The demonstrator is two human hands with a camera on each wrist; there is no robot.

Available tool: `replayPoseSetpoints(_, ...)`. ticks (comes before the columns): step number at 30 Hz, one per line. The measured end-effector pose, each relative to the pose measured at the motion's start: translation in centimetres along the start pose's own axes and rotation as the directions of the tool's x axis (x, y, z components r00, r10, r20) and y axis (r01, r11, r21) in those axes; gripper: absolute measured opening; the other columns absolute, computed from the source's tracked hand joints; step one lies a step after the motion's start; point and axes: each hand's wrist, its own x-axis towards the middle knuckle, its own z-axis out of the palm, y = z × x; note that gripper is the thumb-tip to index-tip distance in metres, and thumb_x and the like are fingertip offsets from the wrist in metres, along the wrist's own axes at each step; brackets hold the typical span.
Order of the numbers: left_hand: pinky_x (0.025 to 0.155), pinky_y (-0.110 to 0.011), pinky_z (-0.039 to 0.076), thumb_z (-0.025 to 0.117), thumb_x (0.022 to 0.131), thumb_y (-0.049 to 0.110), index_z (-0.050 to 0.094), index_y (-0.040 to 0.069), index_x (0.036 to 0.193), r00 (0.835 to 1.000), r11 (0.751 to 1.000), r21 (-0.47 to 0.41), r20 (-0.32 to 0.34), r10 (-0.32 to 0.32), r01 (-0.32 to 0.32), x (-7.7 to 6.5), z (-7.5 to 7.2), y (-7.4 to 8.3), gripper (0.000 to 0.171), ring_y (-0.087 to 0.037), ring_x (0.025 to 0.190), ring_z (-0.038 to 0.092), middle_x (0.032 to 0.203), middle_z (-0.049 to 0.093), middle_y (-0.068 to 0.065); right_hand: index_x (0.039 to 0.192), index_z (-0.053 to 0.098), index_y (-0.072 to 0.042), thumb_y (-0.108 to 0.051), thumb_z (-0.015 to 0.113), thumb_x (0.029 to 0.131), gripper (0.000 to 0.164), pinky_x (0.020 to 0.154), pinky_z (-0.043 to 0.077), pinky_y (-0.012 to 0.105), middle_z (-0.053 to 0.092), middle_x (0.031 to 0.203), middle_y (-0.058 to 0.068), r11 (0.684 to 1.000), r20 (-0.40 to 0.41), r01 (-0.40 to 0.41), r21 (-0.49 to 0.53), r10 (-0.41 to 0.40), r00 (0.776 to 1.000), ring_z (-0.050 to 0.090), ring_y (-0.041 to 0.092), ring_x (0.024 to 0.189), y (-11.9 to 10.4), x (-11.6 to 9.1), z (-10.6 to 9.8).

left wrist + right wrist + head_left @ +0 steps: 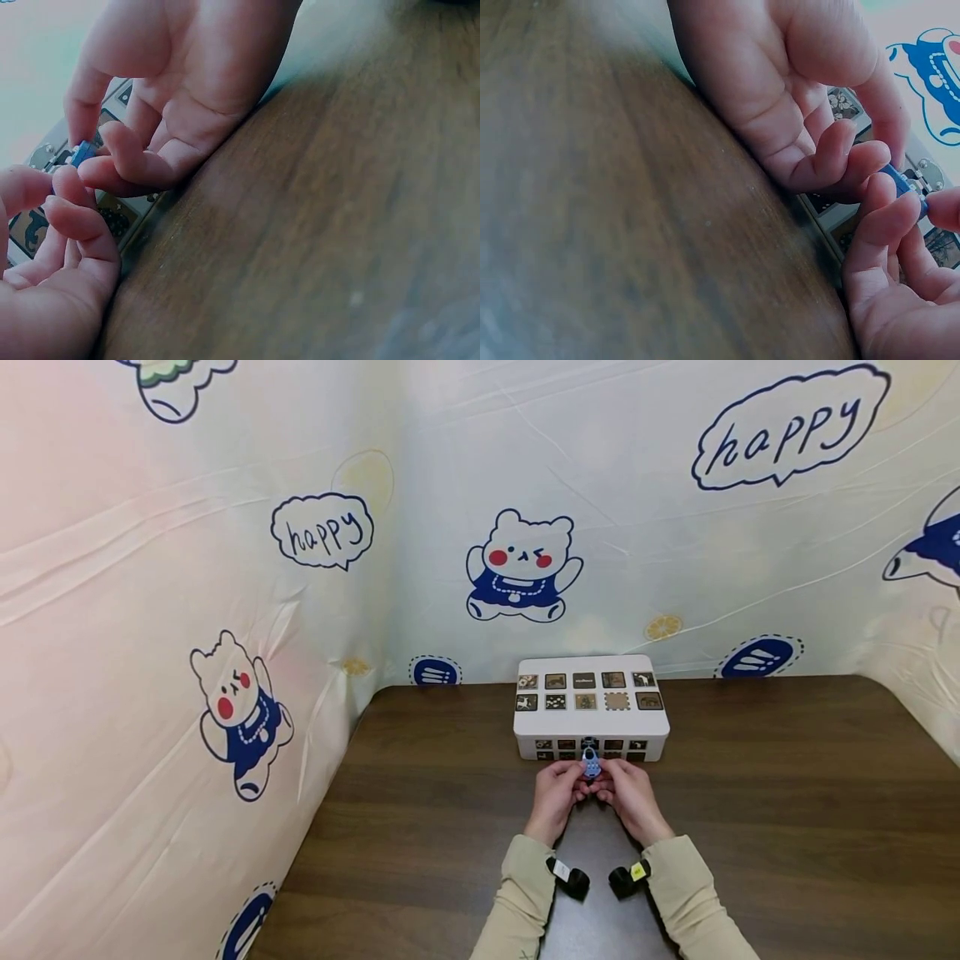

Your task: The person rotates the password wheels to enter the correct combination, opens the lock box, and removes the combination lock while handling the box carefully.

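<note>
A small blue combination padlock (592,766) is at the front of a white box (592,724), its shackle overlapping the metal latch (928,174) there. My left hand (555,797) pinches the padlock from the left side, and my right hand (634,799) pinches it from the right. Fingertips of both hands meet around the lock body, with the other fingers curled beneath. In the wrist views only a blue edge of the padlock shows between the fingers; the rest is hidden by them.
The box is closed and printed with small dark picture squares, standing at the back of a brown wooden table (420,827). Behind and to the left hangs a pale cloth (420,568) with cartoon bears. Black wrist cameras sit on both sleeves.
</note>
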Motion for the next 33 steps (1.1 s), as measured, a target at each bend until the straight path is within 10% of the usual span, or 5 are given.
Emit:
replayPoseSetpoints(15,0.039,-0.017,0.039,0.071,0.075,0.014,0.064,0.000,0.086,0.966,0.984,0.098,-0.194,0.168,-0.152,-1.4,1.4,0.1,0.020,-0.010,0.043,0.051,0.072,0.065,-0.015,0.113,0.049,0.002,-0.015,0.055,0.088,0.031,0.055,0.049,0.021,0.064,0.081,0.006,0.969,0.003,0.135,-0.208,-0.137,0.991,0.060,0.009,0.062,-0.6,-0.6,-0.4)
replayPoseSetpoints(33,0.040,-0.017,0.041,0.070,0.074,0.011,0.065,-0.001,0.082,0.954,0.977,0.075,-0.210,0.213,-0.201,-1.3,1.3,0.0,0.015,-0.009,0.044,0.053,0.064,0.064,-0.004,0.113,0.049,0.004,-0.005,0.067,0.077,0.041,0.058,0.051,0.023,0.065,0.084,0.003,0.938,0.093,0.226,-0.262,-0.208,0.974,0.060,0.008,0.067,-0.7,-0.9,-0.5)
